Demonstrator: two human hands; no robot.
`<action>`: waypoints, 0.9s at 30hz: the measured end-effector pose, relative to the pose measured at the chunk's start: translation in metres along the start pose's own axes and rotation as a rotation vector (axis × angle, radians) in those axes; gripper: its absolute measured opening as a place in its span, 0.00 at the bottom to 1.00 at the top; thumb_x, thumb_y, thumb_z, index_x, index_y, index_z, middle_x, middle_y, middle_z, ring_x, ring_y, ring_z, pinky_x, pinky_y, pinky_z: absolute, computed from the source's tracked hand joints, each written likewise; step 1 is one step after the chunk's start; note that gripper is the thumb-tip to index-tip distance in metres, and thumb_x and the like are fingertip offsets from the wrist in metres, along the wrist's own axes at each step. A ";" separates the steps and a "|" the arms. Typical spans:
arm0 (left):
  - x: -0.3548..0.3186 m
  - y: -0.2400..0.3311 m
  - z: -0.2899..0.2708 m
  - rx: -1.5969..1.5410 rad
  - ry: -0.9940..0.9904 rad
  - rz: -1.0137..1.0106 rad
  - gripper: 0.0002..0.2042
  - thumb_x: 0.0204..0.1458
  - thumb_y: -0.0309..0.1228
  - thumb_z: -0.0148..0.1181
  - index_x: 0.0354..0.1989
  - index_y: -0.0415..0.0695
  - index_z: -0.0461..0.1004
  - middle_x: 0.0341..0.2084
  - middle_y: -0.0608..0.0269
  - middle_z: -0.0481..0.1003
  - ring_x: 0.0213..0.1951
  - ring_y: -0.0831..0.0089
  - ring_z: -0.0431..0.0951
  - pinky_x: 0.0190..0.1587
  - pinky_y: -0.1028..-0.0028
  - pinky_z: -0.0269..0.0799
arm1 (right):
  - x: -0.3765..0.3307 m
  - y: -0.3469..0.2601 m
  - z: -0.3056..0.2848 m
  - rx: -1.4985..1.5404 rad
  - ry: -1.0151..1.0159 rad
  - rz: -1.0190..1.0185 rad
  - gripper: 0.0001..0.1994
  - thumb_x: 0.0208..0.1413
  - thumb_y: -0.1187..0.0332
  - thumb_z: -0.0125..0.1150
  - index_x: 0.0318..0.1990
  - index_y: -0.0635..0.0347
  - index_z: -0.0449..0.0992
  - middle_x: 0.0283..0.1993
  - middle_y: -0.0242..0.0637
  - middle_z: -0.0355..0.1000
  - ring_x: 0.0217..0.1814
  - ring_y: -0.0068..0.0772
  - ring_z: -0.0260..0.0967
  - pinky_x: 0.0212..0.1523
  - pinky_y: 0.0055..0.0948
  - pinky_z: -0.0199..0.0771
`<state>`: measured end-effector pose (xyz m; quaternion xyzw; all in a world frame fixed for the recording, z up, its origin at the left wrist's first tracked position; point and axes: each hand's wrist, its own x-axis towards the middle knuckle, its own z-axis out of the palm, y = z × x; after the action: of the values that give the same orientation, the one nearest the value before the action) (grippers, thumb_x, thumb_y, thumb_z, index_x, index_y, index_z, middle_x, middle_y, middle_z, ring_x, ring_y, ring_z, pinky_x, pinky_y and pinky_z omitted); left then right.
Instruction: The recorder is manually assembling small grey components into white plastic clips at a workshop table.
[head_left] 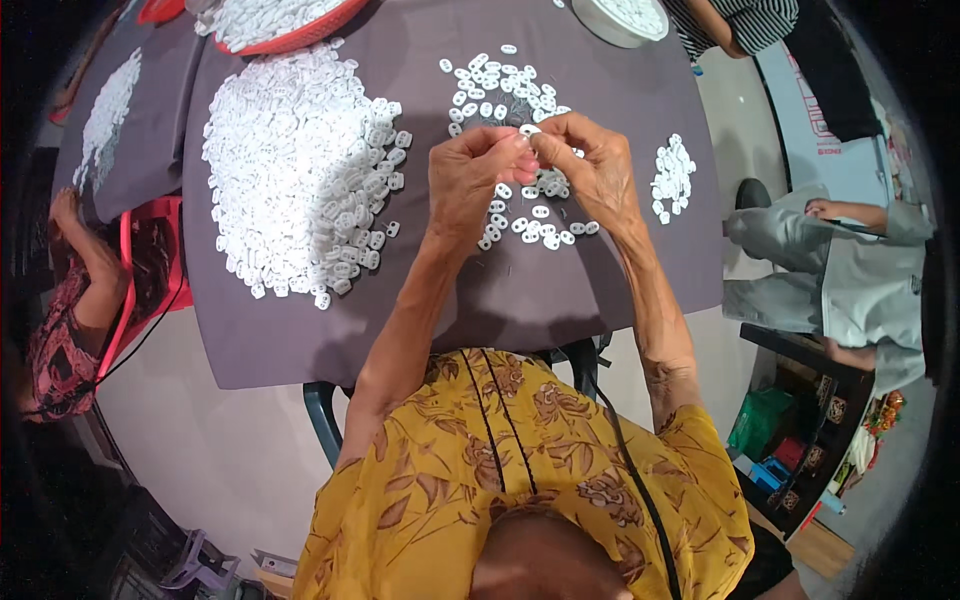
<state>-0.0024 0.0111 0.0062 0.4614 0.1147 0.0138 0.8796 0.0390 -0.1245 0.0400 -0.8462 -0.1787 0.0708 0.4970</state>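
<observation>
At far left, a co-worker's hand (63,206) reaches to a strip of small white pieces (108,115) beside a red chair (155,212). Next, a broad heap of white two-holed pieces (285,170) covers the left part of a cloth-covered desk (640,90), with a red basket (300,38) filled with more behind it. At center, a person in a yellow floral shirt (450,440) works with both hands raised over the desk. The left hand (465,175) has its thumb and fingers pinched at a white piece (530,130), which lies where the fingertips of both hands meet; the right hand (592,160) closes its thumb and forefinger on it from the other side. Around and beneath them lie scattered pieces (548,235) and thin dark bits (510,105). Farther right, a white bowl (618,32) holds more at the far edge, and a small cluster (673,175) lies near the desk's right edge. At far right is a person in grey (870,280).
</observation>
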 end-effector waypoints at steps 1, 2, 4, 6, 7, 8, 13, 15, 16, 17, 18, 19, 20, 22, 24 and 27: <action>0.000 0.001 0.000 0.026 -0.028 0.013 0.07 0.47 0.26 0.56 0.28 0.32 0.72 0.21 0.60 0.74 0.24 0.77 0.75 0.27 0.82 0.71 | 0.000 0.003 0.000 -0.002 0.004 0.004 0.08 0.49 0.70 0.57 0.30 0.67 0.74 0.22 0.30 0.69 0.25 0.17 0.62 0.27 0.18 0.62; 0.001 0.001 0.002 0.025 -0.032 0.010 0.07 0.47 0.26 0.56 0.28 0.32 0.72 0.21 0.60 0.74 0.24 0.77 0.75 0.27 0.82 0.71 | 0.001 0.009 0.001 0.144 0.003 0.056 0.08 0.49 0.70 0.56 0.30 0.67 0.73 0.23 0.30 0.69 0.25 0.17 0.63 0.27 0.18 0.62; 0.001 0.001 0.005 0.066 -0.048 0.088 0.07 0.47 0.26 0.55 0.27 0.33 0.72 0.20 0.60 0.74 0.23 0.77 0.74 0.26 0.82 0.70 | -0.001 0.011 0.002 0.303 0.009 0.088 0.07 0.50 0.71 0.55 0.32 0.68 0.72 0.25 0.31 0.69 0.26 0.18 0.64 0.30 0.18 0.64; 0.002 0.003 0.006 0.082 -0.059 0.099 0.07 0.47 0.26 0.55 0.27 0.33 0.72 0.20 0.61 0.74 0.23 0.77 0.74 0.27 0.82 0.71 | -0.004 0.003 0.004 0.357 0.038 0.094 0.07 0.51 0.71 0.55 0.31 0.67 0.72 0.24 0.31 0.69 0.25 0.19 0.64 0.30 0.18 0.64; 0.001 0.004 0.006 0.096 -0.070 0.114 0.07 0.48 0.26 0.55 0.27 0.33 0.72 0.20 0.61 0.74 0.23 0.78 0.74 0.27 0.82 0.71 | -0.006 -0.001 0.004 0.410 0.067 0.097 0.07 0.51 0.71 0.55 0.31 0.67 0.72 0.23 0.31 0.68 0.24 0.19 0.64 0.30 0.19 0.64; 0.001 0.001 0.004 0.096 -0.069 0.113 0.07 0.48 0.26 0.55 0.27 0.33 0.72 0.20 0.61 0.74 0.23 0.78 0.74 0.27 0.82 0.71 | -0.005 -0.001 0.002 0.410 0.066 0.098 0.07 0.51 0.71 0.55 0.31 0.67 0.72 0.23 0.31 0.68 0.24 0.19 0.64 0.30 0.19 0.64; 0.001 0.003 -0.003 0.016 -0.044 0.075 0.06 0.46 0.24 0.55 0.28 0.33 0.72 0.22 0.60 0.74 0.24 0.77 0.74 0.27 0.81 0.71 | -0.004 0.016 -0.016 0.432 0.048 0.137 0.07 0.50 0.71 0.55 0.29 0.68 0.71 0.20 0.32 0.65 0.21 0.20 0.62 0.28 0.20 0.62; 0.002 0.007 -0.004 -0.003 0.005 0.067 0.06 0.46 0.24 0.55 0.29 0.33 0.72 0.22 0.59 0.73 0.24 0.75 0.74 0.28 0.80 0.72 | -0.013 0.031 -0.014 0.316 0.007 0.176 0.07 0.50 0.71 0.55 0.28 0.66 0.72 0.18 0.30 0.64 0.20 0.19 0.60 0.24 0.20 0.61; 0.002 0.008 -0.006 -0.034 0.011 0.053 0.06 0.46 0.24 0.55 0.30 0.33 0.72 0.23 0.58 0.73 0.24 0.74 0.75 0.28 0.79 0.73 | -0.020 0.043 -0.012 0.108 -0.047 0.189 0.07 0.49 0.70 0.55 0.28 0.65 0.73 0.18 0.32 0.66 0.19 0.21 0.61 0.22 0.23 0.61; 0.003 0.009 -0.008 -0.065 0.015 0.036 0.06 0.46 0.24 0.55 0.30 0.33 0.72 0.23 0.58 0.73 0.24 0.74 0.75 0.29 0.78 0.73 | -0.026 0.051 -0.009 -0.101 -0.098 0.201 0.07 0.48 0.69 0.55 0.28 0.64 0.73 0.18 0.34 0.67 0.19 0.24 0.63 0.21 0.25 0.62; 0.005 0.007 -0.013 -0.090 0.009 0.040 0.06 0.46 0.24 0.56 0.31 0.34 0.71 0.23 0.57 0.73 0.25 0.73 0.75 0.29 0.77 0.74 | -0.031 0.056 -0.004 -0.101 -0.097 0.200 0.07 0.48 0.69 0.55 0.28 0.64 0.73 0.18 0.34 0.67 0.19 0.24 0.63 0.21 0.25 0.62; 0.005 0.009 -0.014 -0.090 0.007 0.042 0.06 0.46 0.24 0.56 0.31 0.34 0.71 0.23 0.57 0.73 0.25 0.73 0.75 0.29 0.77 0.74 | -0.036 0.058 0.000 -0.151 -0.108 0.157 0.07 0.48 0.69 0.55 0.27 0.65 0.72 0.16 0.34 0.65 0.18 0.24 0.60 0.20 0.27 0.60; 0.005 0.012 -0.015 -0.102 0.026 0.043 0.06 0.46 0.25 0.56 0.30 0.34 0.71 0.23 0.57 0.73 0.25 0.73 0.75 0.29 0.77 0.74 | -0.038 0.059 0.004 -0.201 -0.119 0.114 0.08 0.49 0.69 0.55 0.26 0.66 0.71 0.15 0.33 0.63 0.17 0.24 0.57 0.19 0.29 0.59; 0.006 0.015 -0.017 -0.114 0.065 0.043 0.05 0.47 0.25 0.55 0.30 0.36 0.71 0.23 0.58 0.73 0.24 0.73 0.75 0.29 0.77 0.74 | -0.038 0.061 0.007 -0.307 -0.160 0.088 0.08 0.48 0.69 0.54 0.26 0.66 0.71 0.15 0.36 0.62 0.16 0.26 0.57 0.20 0.30 0.59; 0.006 0.014 -0.018 -0.116 0.058 0.043 0.05 0.47 0.25 0.55 0.30 0.36 0.71 0.23 0.58 0.73 0.24 0.73 0.75 0.29 0.77 0.74 | -0.038 0.065 0.010 -0.405 -0.208 0.070 0.08 0.48 0.69 0.53 0.26 0.66 0.71 0.15 0.43 0.61 0.16 0.33 0.59 0.21 0.32 0.60; 0.007 0.009 -0.022 -0.103 0.056 0.050 0.06 0.47 0.25 0.56 0.30 0.35 0.71 0.23 0.60 0.73 0.24 0.74 0.75 0.29 0.77 0.74 | -0.037 0.064 0.014 -0.468 -0.228 0.051 0.08 0.47 0.69 0.52 0.25 0.65 0.72 0.17 0.49 0.67 0.20 0.49 0.67 0.26 0.41 0.67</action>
<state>0.0004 0.0351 -0.0002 0.4179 0.1271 0.0545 0.8979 0.0152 -0.1551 -0.0245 -0.9290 -0.2236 0.1348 0.2623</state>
